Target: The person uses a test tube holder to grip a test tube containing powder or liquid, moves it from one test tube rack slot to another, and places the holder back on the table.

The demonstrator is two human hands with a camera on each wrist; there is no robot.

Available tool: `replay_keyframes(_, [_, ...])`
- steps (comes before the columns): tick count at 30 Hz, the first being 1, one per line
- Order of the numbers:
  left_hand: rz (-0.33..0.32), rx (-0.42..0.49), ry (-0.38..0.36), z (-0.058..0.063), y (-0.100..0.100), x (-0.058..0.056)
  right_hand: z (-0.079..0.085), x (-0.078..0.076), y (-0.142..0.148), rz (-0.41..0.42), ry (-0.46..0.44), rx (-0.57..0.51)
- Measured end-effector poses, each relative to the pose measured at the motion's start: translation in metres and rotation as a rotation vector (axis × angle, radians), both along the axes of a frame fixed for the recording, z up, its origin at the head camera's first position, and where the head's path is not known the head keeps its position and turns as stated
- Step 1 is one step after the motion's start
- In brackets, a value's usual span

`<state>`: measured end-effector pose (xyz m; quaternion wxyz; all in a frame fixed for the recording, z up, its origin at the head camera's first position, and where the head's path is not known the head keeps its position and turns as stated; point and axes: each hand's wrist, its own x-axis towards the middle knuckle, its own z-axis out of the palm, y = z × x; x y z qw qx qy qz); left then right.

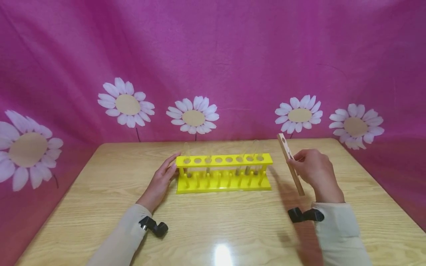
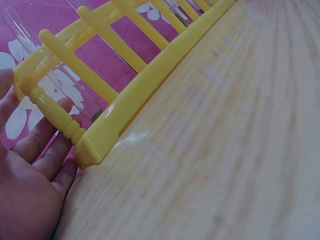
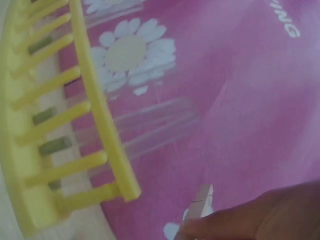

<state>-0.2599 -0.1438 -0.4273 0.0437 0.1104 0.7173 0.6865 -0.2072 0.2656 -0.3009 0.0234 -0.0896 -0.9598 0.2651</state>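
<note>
A yellow test tube rack [image 1: 223, 161] stands in the middle of the table, with several clear glass test tubes [image 2: 21, 31] upright in its holes. Dark greenish-grey matter [image 3: 55, 146] shows at the bottoms of some tubes. At the rack's left end my left hand [image 1: 160, 181] holds its side, thumb near the top bar and fingers behind the end post [image 2: 55, 112]. To the right of the rack, my right hand [image 1: 314, 170] pinches a wooden test tube holder [image 1: 293, 171] above the table. The holder is tilted and nothing shows in its jaws.
The light wood table [image 1: 213, 221] reaches back to a magenta cloth [image 1: 233, 66] printed with white daisies, which also hangs along both sides. A row of yellow pegs [image 1: 219, 180] rises along the rack's front. A black camera mount sits on each wrist.
</note>
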Motion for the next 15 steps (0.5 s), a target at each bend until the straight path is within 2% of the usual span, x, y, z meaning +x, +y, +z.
replay_keyframes(10, [-0.008,-0.021,0.001,0.001,-0.001,-0.002,-0.021,-0.011,0.022,0.076,-0.241,-0.026])
replay_keyframes(15, [-0.019,-0.007,0.029,0.004,0.000,-0.007,-0.027,-0.016,0.028,0.089,-0.254,-0.028])
